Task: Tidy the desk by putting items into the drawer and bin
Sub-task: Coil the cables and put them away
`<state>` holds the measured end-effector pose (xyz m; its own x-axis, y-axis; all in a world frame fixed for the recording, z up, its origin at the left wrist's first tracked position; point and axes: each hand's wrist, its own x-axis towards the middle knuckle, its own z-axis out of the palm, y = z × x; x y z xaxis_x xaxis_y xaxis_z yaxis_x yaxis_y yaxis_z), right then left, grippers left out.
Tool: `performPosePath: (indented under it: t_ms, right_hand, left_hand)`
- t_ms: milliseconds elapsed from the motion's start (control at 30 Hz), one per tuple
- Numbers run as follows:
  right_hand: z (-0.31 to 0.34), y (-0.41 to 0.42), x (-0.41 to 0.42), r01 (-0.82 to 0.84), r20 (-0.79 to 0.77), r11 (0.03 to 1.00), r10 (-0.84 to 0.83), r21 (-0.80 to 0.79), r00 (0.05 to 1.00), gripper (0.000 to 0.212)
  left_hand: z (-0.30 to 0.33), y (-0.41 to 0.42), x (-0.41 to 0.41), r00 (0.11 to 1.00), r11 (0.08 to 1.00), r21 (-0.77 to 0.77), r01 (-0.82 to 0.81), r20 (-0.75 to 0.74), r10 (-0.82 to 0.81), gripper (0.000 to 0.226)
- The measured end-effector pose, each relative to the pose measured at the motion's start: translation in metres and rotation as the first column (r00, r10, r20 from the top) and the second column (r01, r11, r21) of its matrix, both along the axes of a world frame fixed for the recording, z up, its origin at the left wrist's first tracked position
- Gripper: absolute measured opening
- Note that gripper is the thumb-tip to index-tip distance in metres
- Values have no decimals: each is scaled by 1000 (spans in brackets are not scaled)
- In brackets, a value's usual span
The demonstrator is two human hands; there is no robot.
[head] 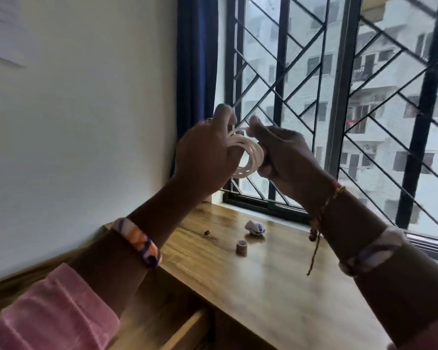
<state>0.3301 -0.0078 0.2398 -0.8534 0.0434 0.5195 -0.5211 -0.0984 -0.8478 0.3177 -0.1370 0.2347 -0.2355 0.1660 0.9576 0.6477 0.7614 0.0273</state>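
Both hands are raised in front of the window, well above the wooden desk (276, 286). A white cable (248, 157) wound into several loops hangs between them. My left hand (202, 157) grips the coil from the left, thumb and fingers up. My right hand (286, 155) pinches the cable's loose end and holds the coil's right side. On the desk lie a crumpled paper ball (255, 227), a small brown tape roll (241, 247) and a tiny dark object (207, 232). An open drawer (187, 332) shows at the desk's near left edge.
A window with a black metal grille (314, 97) runs along the desk's far side. A blue curtain (196, 61) hangs beside the white wall (86, 122) on the left. No bin is in view.
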Motion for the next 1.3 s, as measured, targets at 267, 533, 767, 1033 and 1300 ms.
performPosePath:
  t_ms: [267, 533, 767, 1033, 1300]
  right_hand:
    - [-31, -84, 51, -101, -32, 988, 105, 117, 994, 43]
    - [-49, -122, 57, 307, -201, 814, -237, 493, 951, 27]
    - [-58, -121, 60, 392, -159, 711, -374, 583, 914, 32]
    - [-56, -75, 60, 217, 81, 884, -273, 414, 959, 17]
    - [-63, 38, 42, 18, 243, 975, -73, 222, 967, 8]
  left_hand:
    - [-16, -78, 29, 987, 997, 70, 39, 151, -49, 19]
    - [-31, -118, 55, 969, 997, -22, -76, 232, 79, 24]
    - [-39, -127, 49, 820, 992, -63, 108, 570, -53, 24]
    - [-54, -86, 25, 718, 932, 15, 363, 633, -290, 27]
    - [-65, 6, -12, 195, 596, 528, 605, 628, -754, 22]
